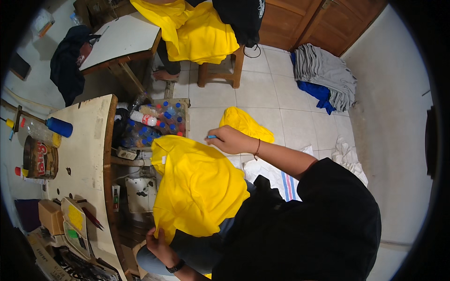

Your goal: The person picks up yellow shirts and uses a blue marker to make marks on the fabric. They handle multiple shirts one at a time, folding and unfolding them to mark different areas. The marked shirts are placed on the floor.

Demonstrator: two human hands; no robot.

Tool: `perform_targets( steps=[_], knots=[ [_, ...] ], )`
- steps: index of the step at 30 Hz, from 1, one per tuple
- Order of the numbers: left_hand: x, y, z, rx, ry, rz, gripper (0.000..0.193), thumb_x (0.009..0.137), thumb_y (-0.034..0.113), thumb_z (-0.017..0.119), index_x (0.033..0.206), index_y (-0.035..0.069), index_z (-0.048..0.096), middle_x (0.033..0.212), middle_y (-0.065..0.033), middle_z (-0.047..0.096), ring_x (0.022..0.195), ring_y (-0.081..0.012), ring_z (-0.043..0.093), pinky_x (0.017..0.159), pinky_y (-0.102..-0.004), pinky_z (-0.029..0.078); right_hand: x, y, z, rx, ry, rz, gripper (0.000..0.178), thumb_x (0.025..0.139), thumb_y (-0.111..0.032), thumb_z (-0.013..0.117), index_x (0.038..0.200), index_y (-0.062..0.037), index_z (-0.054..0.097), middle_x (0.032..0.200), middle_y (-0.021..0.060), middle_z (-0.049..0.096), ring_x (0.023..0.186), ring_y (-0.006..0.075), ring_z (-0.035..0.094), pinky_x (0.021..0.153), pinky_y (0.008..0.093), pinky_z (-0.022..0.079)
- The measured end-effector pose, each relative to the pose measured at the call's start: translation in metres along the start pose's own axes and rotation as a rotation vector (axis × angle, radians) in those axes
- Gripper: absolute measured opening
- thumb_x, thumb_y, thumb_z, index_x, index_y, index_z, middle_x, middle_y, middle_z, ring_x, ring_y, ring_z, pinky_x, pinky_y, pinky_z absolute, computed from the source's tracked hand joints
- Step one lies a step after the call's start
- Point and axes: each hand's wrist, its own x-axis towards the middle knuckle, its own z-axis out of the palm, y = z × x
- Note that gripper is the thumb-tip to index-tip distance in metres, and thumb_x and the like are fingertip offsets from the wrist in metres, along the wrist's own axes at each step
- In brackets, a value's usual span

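Note:
A yellow garment (197, 187) lies spread over my lap, with a small white tag (164, 159) near its upper left edge. At its lower corner my left hand (161, 247), with a dark band on the wrist, is closed on the cloth edge. My right hand (228, 140) is raised just beyond the garment's top right side, apart from it. Its fingers are wrapped round a small light-blue tool (212, 136); only the tip end shows, so its kind cannot be made out.
To the left stands a worktable (89, 154) with a blue thread cone (59, 127), a jar (40, 158) and a tray (75, 220). Beyond are a crate of bottles (186, 117), another yellow cloth (243, 122), stacked grey garments (323, 75), and a person with yellow cloth (201, 37).

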Motion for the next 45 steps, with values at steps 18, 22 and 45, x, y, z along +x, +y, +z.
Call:
perform_targets(
  steps=[18,22,45],
  knots=[
    [0.012,-0.026,0.092,-0.288,-0.557,-0.419,0.039,0.106,0.032,0.062,0.118,-0.004,0.069,0.109,-0.0082,0.073,0.095,-0.0177,0.069,0.083,-0.0327,0.055,-0.018,0.029,0.018,0.807,-0.181,0.791,0.037,0.111,-0.044,0.049,0.108,-0.0085,0.059,0.073,-0.0021,0.050,0.054,0.0090,0.039,0.048,0.0259,0.035],
    [0.002,-0.011,0.065,-0.353,-0.441,-0.289,0.029,0.100,0.020,0.065,0.117,-0.004,0.069,0.109,-0.0093,0.073,0.097,-0.0185,0.069,0.087,-0.0323,0.053,-0.019,0.032,-0.015,1.102,-0.379,0.823,0.033,0.113,-0.040,0.045,0.112,-0.0096,0.058,0.076,-0.0022,0.051,0.054,0.0084,0.031,0.050,0.0246,0.027],
    [-0.031,0.002,-0.024,0.239,-0.016,-0.015,0.031,0.106,0.014,0.059,0.129,-0.005,0.063,0.114,-0.0146,0.069,0.099,-0.0163,0.065,0.084,-0.0298,0.051,-0.028,-0.049,-0.131,1.006,0.454,0.254,0.047,0.097,-0.016,0.076,0.066,-0.0189,0.041,0.070,-0.0045,0.051,0.071,0.0096,0.049,0.071,0.0309,0.040]
  ],
)
